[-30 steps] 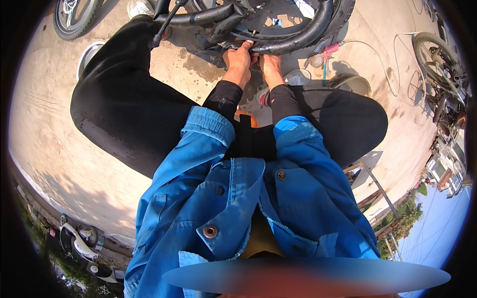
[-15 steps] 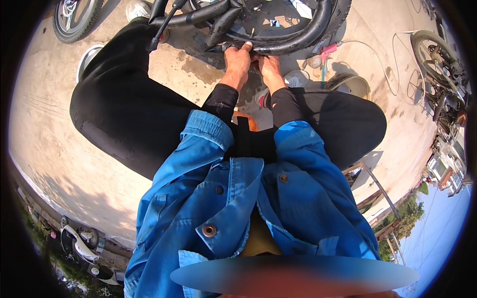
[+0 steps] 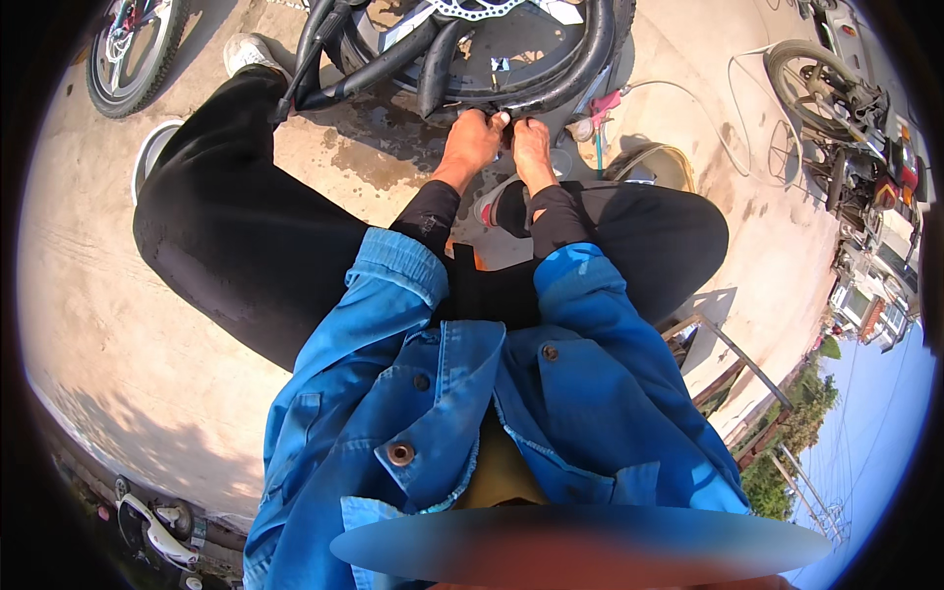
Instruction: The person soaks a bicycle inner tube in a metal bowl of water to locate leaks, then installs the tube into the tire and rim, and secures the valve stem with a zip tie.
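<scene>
A bicycle wheel lies at the top of the view with its silver brake disc showing. Around its rim runs a shiny black inner tube, loose along the near right side. My left hand is closed at the near edge of the wheel, its thumb pressed down on the tube. Close beside it, my right hand has its fingers curled under the same stretch. The fingertips of both are partly hidden, and a dark gap shows between them. Black frame tubes reach in from the left.
Past my right hand stand a pink-and-teal air hose fitting and a round bucket. Another bicycle wheel is at upper left, a white basin by my left knee. A parked motorcycle stands at right. Wet patches mark the concrete.
The view has shifted, bringing the brake disc into sight. My hands stay together at the wheel's near edge; the left thumb now lies lower, nearer the right hand.
</scene>
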### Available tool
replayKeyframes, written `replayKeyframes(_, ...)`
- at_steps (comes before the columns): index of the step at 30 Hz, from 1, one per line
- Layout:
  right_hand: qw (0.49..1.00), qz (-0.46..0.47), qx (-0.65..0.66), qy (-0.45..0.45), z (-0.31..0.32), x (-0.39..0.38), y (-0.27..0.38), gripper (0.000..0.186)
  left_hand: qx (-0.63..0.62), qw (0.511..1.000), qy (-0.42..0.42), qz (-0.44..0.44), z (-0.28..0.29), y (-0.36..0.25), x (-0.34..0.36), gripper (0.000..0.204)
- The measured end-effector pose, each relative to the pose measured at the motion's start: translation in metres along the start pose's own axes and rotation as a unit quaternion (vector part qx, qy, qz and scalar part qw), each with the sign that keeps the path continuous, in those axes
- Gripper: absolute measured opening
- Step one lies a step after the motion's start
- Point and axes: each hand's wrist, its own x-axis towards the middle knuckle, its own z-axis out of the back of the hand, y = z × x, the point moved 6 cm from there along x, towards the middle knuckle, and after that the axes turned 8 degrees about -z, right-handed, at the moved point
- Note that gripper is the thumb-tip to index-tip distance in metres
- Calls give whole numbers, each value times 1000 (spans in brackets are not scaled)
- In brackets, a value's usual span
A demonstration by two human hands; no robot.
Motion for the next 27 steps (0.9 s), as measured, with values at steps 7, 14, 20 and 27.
replayKeyframes(7, 970, -7, 230, 74, 0, 16, -22, 31, -20, 999, 47, -7, -14, -14, 5, 49)
replayKeyframes(14, 964, -57, 253, 54, 15, 18, -4, 36, 298, 947, 64, -103, -3, -74, -24, 36)
replayKeyframes(20, 989, 95, 81, 76, 20, 16, 23, 33, 456, 840, -89, -281, 5, -121, -24, 68)
replayKeyframes(27, 983, -48, 141, 109, 5, 23, 5, 27, 449, 850, -59, -268, 4, -92, 5, 45)
